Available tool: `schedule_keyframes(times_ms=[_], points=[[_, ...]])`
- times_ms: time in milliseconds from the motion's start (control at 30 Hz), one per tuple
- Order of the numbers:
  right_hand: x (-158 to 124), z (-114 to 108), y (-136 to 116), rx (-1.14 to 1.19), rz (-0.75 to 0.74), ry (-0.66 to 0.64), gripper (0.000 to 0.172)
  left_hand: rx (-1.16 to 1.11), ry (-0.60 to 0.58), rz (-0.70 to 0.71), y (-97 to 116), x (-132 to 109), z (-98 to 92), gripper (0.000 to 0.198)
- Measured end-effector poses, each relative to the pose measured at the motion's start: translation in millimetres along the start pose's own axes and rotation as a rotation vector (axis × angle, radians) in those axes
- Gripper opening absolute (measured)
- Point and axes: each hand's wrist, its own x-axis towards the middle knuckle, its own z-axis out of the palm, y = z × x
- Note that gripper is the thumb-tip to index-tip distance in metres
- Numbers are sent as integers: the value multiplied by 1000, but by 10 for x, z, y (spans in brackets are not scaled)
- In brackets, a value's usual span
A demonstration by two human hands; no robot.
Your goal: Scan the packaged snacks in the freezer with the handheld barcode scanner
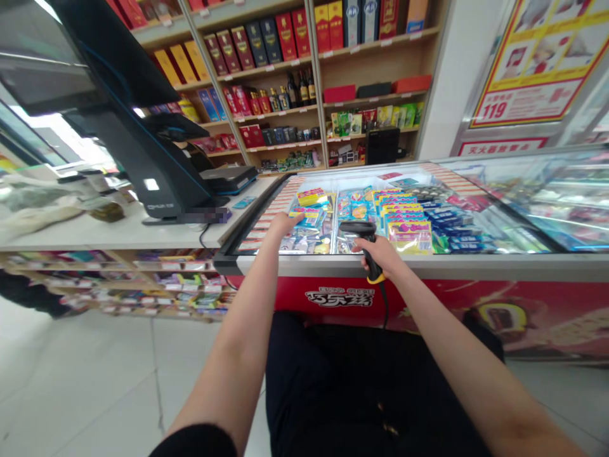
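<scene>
My right hand [380, 254] is closed round the grip of a black barcode scanner [358, 230] with a yellow base, its head pointing left over the chest freezer [361, 266]. My left hand [284, 223] reaches over the freezer's front left corner, fingers stretched toward a blue and yellow ice cream packet [309, 217] and touching it. Rows of colourful packets [404, 219] fill the freezer compartments under the glass lid. The scanner's black cable [383, 304] hangs down in front of the red freezer wall.
A white checkout counter [118, 231] stands left of the freezer, carrying a black till screen [143, 152]. Wooden shelves [285, 76] of boxes and bottles line the back wall. A second glass-topped freezer [547, 190] runs to the right. Pale floor tiles [95, 381] lie below left.
</scene>
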Motion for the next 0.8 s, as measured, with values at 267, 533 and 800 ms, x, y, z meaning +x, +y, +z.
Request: schedule_keyframes(times_ms=[267, 533, 800], points=[[-43, 66, -101, -6, -35, 29, 14, -189, 43, -68, -149, -237, -13, 48], [-32, 185, -88, -37, -71, 27, 19, -102, 158, -58, -196, -593, 165, 53], [-109, 217, -103, -34, -82, 33, 16, -16, 133, -7, -224, -857, 186, 53]])
